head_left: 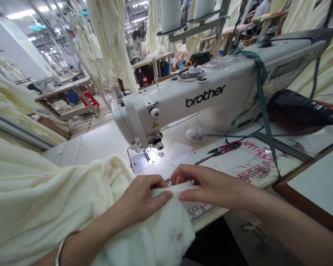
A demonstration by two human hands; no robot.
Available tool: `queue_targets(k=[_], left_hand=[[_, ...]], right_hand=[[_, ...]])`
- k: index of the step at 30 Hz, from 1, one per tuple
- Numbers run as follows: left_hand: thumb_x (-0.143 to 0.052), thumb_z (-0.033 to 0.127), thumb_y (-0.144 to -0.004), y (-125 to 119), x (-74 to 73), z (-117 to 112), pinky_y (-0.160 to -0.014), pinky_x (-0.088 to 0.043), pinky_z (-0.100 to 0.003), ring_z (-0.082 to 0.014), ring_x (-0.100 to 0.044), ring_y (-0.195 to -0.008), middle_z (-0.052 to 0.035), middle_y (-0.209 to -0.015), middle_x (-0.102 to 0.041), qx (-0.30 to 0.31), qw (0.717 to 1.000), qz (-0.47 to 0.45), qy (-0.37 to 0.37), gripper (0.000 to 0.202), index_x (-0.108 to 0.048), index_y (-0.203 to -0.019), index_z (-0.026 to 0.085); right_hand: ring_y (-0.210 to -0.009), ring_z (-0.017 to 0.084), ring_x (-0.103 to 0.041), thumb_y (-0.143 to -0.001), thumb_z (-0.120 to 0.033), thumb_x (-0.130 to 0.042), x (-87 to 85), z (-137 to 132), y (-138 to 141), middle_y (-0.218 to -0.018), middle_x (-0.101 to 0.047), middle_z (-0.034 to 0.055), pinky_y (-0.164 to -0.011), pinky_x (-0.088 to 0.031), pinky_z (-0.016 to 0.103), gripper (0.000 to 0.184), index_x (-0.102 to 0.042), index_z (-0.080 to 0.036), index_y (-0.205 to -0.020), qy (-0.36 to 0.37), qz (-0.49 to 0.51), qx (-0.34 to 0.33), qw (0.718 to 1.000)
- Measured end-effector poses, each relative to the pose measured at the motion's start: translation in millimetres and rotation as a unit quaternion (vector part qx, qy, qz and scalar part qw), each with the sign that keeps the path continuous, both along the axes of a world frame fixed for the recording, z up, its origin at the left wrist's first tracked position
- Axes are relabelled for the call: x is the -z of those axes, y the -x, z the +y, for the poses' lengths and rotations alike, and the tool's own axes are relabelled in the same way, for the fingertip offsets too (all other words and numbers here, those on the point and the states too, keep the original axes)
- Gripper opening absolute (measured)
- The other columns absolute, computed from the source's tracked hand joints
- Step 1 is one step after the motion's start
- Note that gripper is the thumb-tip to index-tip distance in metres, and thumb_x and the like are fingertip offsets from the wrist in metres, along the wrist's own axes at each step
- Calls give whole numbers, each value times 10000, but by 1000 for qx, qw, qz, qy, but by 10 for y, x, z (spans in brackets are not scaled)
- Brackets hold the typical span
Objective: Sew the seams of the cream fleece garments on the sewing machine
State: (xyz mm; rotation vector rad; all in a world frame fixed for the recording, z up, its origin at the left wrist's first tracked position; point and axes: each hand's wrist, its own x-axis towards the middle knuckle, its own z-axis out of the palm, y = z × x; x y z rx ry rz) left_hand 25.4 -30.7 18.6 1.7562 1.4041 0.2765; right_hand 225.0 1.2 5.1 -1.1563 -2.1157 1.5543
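Both of my hands rest on the edge of a cream fleece fabric (44,199) at the front of the sewing table (100,144). My left hand (141,197) lies on the cloth with fingers curled, pinching its folded edge. Close to its right, my right hand (208,183) presses and pinches the same edge, fingers bent. A small metal item shows between the two hands; I cannot make it out. The white Brother sewing machine (205,96) stands just behind, with its needle and presser foot (147,155) beyond my left hand, apart from the fabric.
Red-handled thread snips (224,147) lie right of the needle, near a small clear dish (196,135) and a white fabric scrap (179,152). A printed ruler strip (201,211) runs along the table's front edge. A black device (302,107) sits at the right. Cream garments hang behind.
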Motion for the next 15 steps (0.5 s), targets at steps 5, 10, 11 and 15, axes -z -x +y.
queue_targets(k=[5,10,11,15], left_hand=[[-537,334,-809,66,16,37,-580,-327,-234,-109,-461,-633,13,-684,-585,-49,999,6,8,209,-646,-774,159],[-526,348,-799,223,91,283,-565,-320,-222,-108,-467,-642,24,-661,-533,-146,989,13,6,220,-567,-701,156],[-536,335,-781,249,113,339,-547,-303,-220,-100,-443,-611,32,-633,-509,-161,987,22,7,211,-541,-669,157],[-528,259,-726,307,187,510,-501,-256,-222,-81,-351,-515,49,-528,-393,-195,979,53,13,203,-446,-567,164]], right_hand=[[-619,121,-561,-794,-245,-543,51,160,124,-663,-587,-14,-548,-398,216,105,-616,-169,-783,45,-33,-14,998],[-526,99,-541,-762,-217,-526,104,552,422,-622,-606,-15,-480,-401,195,85,-564,-172,-702,29,-57,-25,998],[-487,94,-522,-745,-215,-537,109,625,478,-598,-598,-20,-459,-394,197,85,-552,-175,-672,19,-70,-24,997],[-387,115,-473,-717,-263,-600,146,821,641,-473,-525,-23,-372,-346,221,197,-478,-194,-578,-61,-122,15,991]])
